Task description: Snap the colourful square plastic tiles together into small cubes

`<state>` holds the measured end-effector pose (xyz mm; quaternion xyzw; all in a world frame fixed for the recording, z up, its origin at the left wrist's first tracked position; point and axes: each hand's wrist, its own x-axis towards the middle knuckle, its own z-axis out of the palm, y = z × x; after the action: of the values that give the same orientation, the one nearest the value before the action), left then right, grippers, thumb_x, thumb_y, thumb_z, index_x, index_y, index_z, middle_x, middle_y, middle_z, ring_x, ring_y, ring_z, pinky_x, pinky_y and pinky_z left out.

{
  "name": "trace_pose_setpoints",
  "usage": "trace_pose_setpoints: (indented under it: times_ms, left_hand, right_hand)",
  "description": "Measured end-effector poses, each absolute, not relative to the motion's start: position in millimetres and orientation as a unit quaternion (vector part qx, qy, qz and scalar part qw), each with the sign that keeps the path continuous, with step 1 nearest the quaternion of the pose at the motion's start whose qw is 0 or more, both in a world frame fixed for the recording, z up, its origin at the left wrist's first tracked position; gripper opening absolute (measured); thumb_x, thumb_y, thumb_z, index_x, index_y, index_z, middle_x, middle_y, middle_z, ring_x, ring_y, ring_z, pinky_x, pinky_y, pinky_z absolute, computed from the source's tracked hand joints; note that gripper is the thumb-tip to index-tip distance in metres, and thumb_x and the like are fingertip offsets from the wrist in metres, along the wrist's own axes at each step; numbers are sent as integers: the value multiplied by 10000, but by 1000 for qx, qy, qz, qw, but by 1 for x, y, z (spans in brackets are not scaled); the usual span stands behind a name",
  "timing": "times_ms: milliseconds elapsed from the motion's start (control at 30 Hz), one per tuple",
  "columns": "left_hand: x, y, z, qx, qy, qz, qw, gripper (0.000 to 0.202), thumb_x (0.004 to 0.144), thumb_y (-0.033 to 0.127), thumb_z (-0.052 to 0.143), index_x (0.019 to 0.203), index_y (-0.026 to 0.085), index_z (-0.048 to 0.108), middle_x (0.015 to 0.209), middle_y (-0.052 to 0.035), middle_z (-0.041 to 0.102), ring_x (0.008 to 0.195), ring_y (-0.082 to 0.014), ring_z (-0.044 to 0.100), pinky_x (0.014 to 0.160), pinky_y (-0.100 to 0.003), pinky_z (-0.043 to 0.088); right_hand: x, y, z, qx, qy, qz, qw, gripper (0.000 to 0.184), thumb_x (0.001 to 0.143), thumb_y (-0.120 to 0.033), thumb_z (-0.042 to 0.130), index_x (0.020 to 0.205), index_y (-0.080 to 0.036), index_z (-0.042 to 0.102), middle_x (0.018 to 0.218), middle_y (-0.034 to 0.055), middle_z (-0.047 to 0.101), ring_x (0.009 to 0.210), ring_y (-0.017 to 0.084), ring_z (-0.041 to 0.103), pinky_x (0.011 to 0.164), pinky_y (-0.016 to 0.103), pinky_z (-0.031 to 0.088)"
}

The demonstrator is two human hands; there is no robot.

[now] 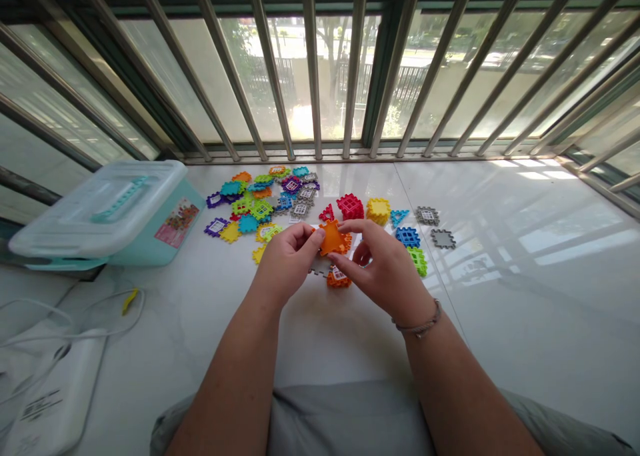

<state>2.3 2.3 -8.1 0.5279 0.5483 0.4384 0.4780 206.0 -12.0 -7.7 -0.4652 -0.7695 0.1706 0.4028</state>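
Observation:
My left hand and my right hand meet over the white floor, both pinched on an orange interlocking tile piece held between them. Just below it another orange tile lies on the floor under my right fingers. A red cube of joined tiles and a yellow cube stand just beyond my hands. Blue and green tiles lie to the right of my right hand.
A heap of several loose coloured tiles lies at the back left. A teal storage box with a clear lid stands at left. Two grey tiles lie at right. A white device with cables sits near left. Metal window bars close the far side.

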Motion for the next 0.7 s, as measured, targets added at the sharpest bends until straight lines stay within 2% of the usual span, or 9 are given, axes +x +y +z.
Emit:
trace_pose_setpoints:
  times_ms: [133,433,700]
  left_hand:
    - [3,2,-8,525,546,437,485,389,954,567,752,849,210,640,710,33,586,594,-111,469,539,-237,365]
    - [3,2,-8,531,546,435,480,395,940,566,771,829,212,635,697,32,584,584,-114,482,540,-242,365]
    - [3,2,-10,541,527,428,497,434,948,613,785,860,207,656,743,24,605,619,-113,483,555,-243,371]
  right_hand:
    - [206,-12,-8,-469,-770,167,399,376,976,-309,853,1303,-254,677,1170,53,809,718,169,723,732,337,590]
    - [206,-11,-8,-472,-765,168,404,205,1054,-285,725,1254,-256,686,1130,58,818,699,172,715,734,345,594]
    - [206,-10,-7,-468,-753,173,430,142,1039,-227,701,1179,-254,693,1104,49,813,729,168,710,745,331,592]
